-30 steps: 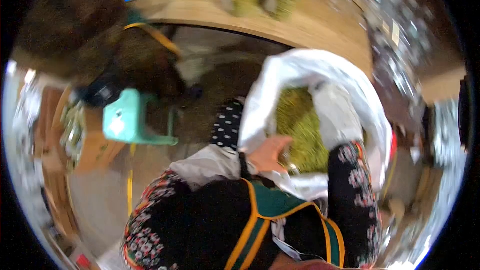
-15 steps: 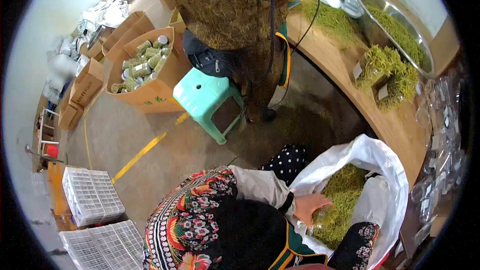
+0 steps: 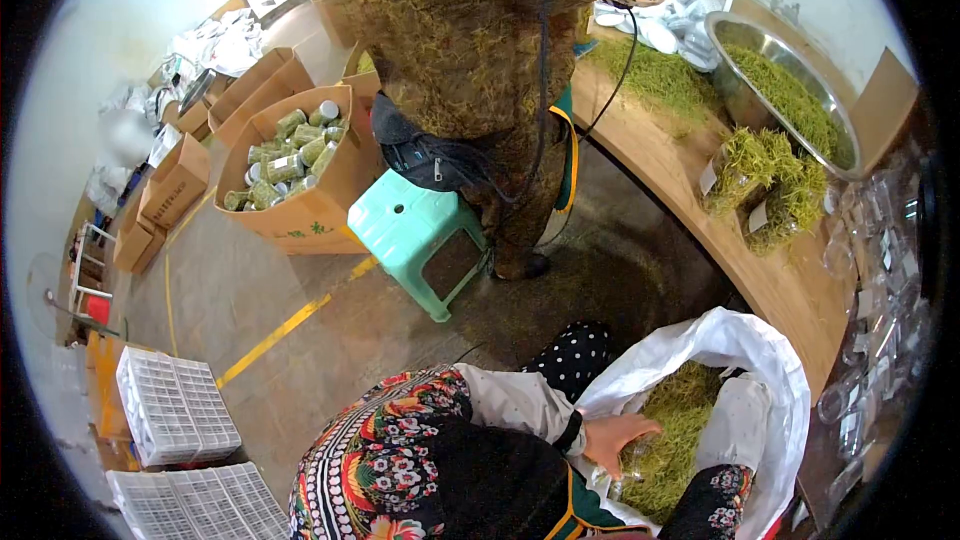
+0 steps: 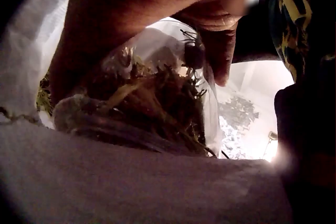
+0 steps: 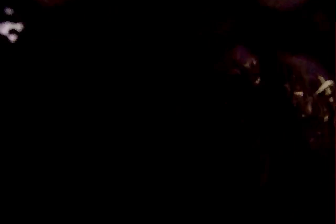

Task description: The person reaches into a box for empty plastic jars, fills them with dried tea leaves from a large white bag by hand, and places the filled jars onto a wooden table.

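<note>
A white sack (image 3: pixel 622 377) holds loose yellow-green dried plant strands (image 3: pixel 672 437). Inside its near left part, my left hand (image 3: pixel 612 438) has its fingers and thumb curled round a clear jar (image 3: pixel 632 462). In the left wrist view, the left hand (image 4: pixel 152 3) lies over the clear jar (image 4: pixel 207 111), with plant strands (image 4: pixel 157 98) behind its wall. My right sleeve (image 3: pixel 735 420) reaches down into the sack's right side; the right hand is hidden there. The right wrist view is almost black, with a few strands (image 5: pixel 324 86) at its right edge.
Beyond the sack, a curved wooden table (image 3: pixel 765 265) bears filled jars (image 3: pixel 775 210) and a metal basin (image 3: pixel 735 90). Empty clear jars (image 3: pixel 885 290) lie at right. A person (image 3: pixel 470 60) stands near a green stool (image 3: pixel 415 230) and a carton of jars (image 3: pixel 330 208).
The head view has swung left, bringing the cartons and crates into sight, and has steadied. The left hand stays at the jar inside the sack, and the right arm is still in the sack.
</note>
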A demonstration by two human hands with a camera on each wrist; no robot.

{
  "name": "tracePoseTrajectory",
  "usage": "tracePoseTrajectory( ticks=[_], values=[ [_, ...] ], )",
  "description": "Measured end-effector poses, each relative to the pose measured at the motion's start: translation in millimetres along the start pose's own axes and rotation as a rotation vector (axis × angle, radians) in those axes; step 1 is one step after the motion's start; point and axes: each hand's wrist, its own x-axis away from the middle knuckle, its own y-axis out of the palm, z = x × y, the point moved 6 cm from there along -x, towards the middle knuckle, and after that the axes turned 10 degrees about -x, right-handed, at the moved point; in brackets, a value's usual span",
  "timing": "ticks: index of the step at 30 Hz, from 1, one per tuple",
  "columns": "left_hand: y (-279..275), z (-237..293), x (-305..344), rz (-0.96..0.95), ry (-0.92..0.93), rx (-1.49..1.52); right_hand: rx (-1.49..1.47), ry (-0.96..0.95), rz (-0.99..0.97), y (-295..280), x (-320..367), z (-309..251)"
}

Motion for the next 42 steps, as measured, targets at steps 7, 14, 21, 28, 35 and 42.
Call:
tracePoseTrajectory(
  ticks=[7, 14, 21, 28, 35, 42],
  values=[
    [-24, 30, 4, 0.019, -0.007, 0.042, 0.013, 0.009, -0.011, -2, 12, -4],
    [-28, 38, 8, 0.083, -0.006, -0.029, 0.026, 0.001, -0.022, -2, 14, -17],
    [-29, 46, 20, 0.106, 0.012, -0.074, 0.03, 0.015, -0.049, 1, 19, -29],
    [-30, 58, 29, 0.132, 0.027, -0.165, -0.018, 0.071, -0.092, 7, 25, -35],
    [-28, 51, 24, 0.124, -0.017, -0.195, -0.014, -0.143, 0.097, 10, 31, -28],
    [-31, 57, 22, 0.144, -0.015, -0.203, -0.155, -0.238, 0.051, 18, 41, -22]
  ],
)
